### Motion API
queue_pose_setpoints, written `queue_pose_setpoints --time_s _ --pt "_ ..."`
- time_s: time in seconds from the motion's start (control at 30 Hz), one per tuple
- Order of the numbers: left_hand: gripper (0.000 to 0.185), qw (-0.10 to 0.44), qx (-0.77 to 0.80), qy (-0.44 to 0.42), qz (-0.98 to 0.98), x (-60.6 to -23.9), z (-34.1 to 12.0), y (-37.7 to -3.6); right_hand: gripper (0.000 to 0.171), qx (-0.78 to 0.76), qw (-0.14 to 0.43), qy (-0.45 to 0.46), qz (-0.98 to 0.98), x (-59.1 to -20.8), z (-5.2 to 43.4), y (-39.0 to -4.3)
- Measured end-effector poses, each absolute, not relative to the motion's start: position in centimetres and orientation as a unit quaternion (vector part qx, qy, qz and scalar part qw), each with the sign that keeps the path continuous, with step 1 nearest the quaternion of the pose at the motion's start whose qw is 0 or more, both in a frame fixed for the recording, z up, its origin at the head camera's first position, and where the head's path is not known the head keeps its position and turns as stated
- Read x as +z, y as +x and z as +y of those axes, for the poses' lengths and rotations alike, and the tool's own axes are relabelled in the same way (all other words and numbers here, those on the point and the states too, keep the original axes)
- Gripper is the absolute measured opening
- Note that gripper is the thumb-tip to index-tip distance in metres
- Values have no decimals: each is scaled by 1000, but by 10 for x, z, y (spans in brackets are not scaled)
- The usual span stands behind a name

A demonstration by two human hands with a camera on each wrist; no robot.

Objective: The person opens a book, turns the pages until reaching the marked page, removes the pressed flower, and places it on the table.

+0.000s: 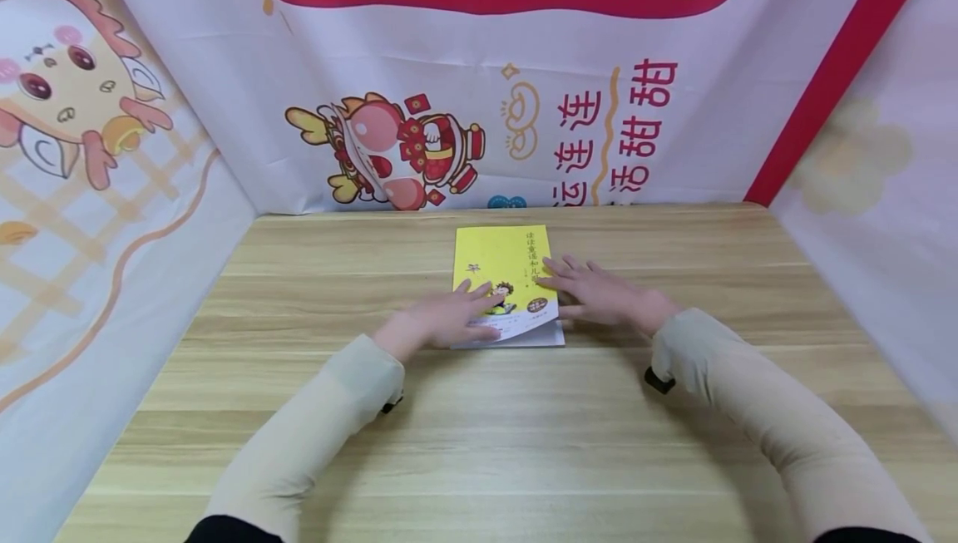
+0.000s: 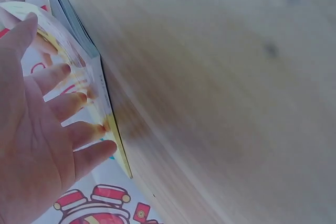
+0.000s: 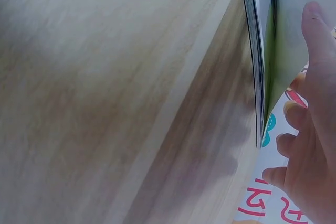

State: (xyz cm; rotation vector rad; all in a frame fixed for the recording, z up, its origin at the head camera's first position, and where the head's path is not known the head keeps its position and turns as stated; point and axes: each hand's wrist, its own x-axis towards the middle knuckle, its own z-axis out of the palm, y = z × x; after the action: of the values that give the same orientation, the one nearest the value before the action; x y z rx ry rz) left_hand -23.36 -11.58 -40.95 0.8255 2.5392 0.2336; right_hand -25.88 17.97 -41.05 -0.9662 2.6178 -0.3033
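Note:
A yellow paperback book [image 1: 494, 254] with a child drawn on its cover lies on the table, its front cover partly raised at the near right. My left hand [image 1: 452, 317] reaches over the cover's left part with fingers spread; in the left wrist view the left hand [image 2: 39, 124] shows its palm, fingertips at the cover. At the book's right edge is my right hand [image 1: 602, 293], fingers extended. In the right wrist view the right hand's thumb [image 3: 317, 38] overlaps the raised cover's pale inner side, and part of the index finger is hidden behind it.
The wood-grain table [image 1: 479, 443] extends around the book on all sides. Behind it hangs a printed cloth [image 1: 419, 52] with a cartoon dragon and red lettering. Patterned cloths also line the left and right sides.

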Motion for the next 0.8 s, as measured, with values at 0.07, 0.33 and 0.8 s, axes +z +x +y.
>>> queue_pose_setpoints --time_s 0.07,0.33,0.8 --pt "76 233 91 298 921 -408 -113 -232 71 -104 165 -340 920 -411 179 -259" --pt "80 220 106 305 921 -410 -97 -226 65 -99 158 -338 922 -412 179 -260" --pt "70 208 129 304 921 -411 -97 -228 94 -168 160 -290 929 -415 190 -260"
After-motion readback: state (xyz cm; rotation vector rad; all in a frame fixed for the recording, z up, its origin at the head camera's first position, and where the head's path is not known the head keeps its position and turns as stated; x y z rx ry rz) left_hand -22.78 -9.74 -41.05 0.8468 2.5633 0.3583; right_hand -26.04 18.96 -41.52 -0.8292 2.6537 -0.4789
